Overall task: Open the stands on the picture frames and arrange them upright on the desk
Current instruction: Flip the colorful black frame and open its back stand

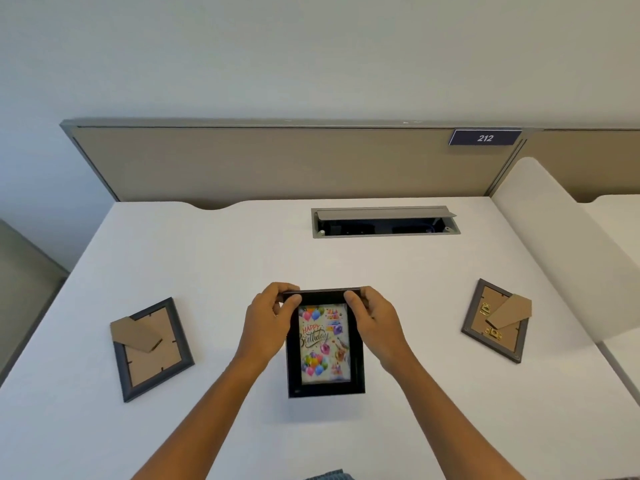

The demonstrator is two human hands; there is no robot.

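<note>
A black picture frame (325, 389) with a "Happy Birthday" balloon picture faces me at the middle of the white desk (242, 244). My left hand (268, 323) pinches its top left corner and my right hand (372, 322) pinches its top right corner. Whether its bottom edge touches the desk I cannot tell, and its stand is hidden behind it. A dark grey frame (152, 348) lies face down at the left with its cardboard stand folded flat. Another grey frame (497, 320) lies face down at the right, its cardboard stand lying across the back.
An open cable box (384, 221) is sunk into the desk at the back. A beige partition (277, 161) with a "212" sign (485, 137) runs behind it. A white side divider (561, 244) bounds the desk on the right.
</note>
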